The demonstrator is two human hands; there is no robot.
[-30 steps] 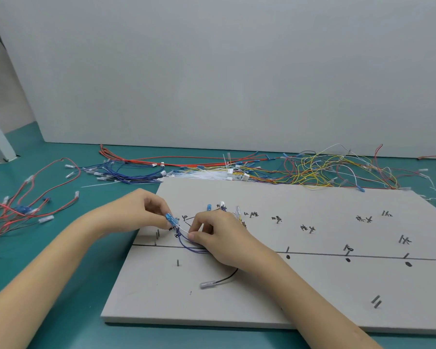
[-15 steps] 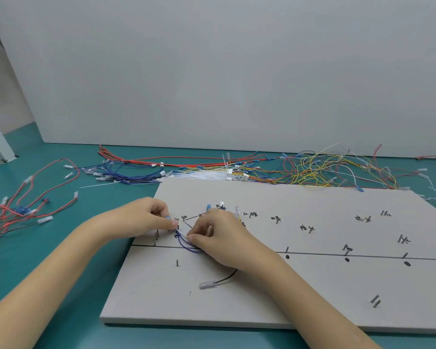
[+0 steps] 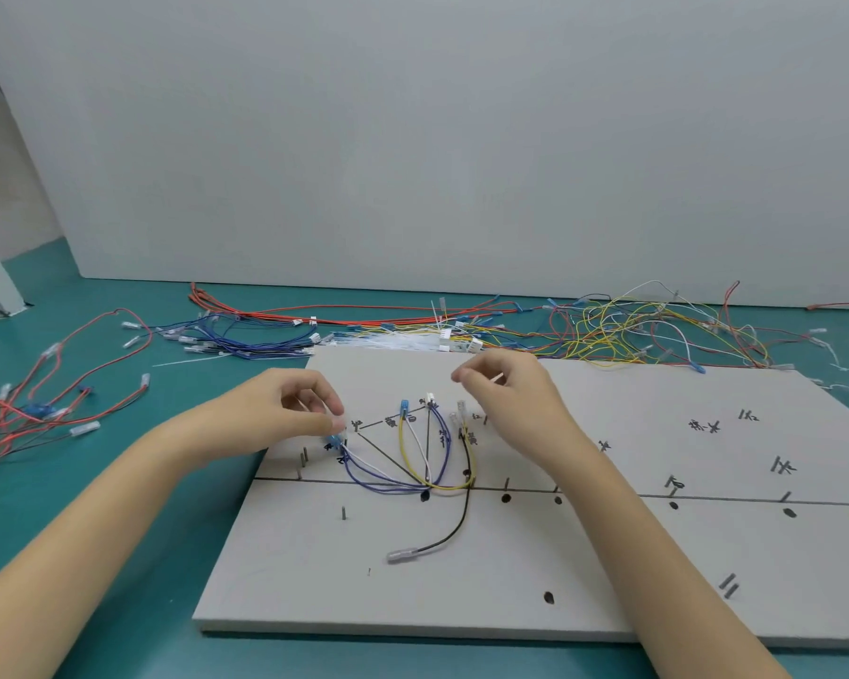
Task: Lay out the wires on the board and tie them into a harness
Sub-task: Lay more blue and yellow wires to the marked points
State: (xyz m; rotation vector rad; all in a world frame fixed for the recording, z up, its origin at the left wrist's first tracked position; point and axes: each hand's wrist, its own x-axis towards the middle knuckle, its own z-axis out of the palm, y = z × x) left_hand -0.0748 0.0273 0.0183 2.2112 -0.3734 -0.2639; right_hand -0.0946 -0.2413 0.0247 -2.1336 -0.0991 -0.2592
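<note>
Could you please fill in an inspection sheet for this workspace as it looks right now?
Surface: grey board with pins and handwritten marks, on a teal table.
Job's things: blue, white, yellow and black wires looped on the board.
Clutter: loose wire piles behind the board, more at left.
Hands: left hand pinches a blue connector; right hand curled, hold unclear.
Cables: nothing seen beyond the wires.
Surroundings: plain grey wall.

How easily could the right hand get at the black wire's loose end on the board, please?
Probably easily: the right hand hovers above the board, and the black wire lies in the open with nothing covering it.
</note>
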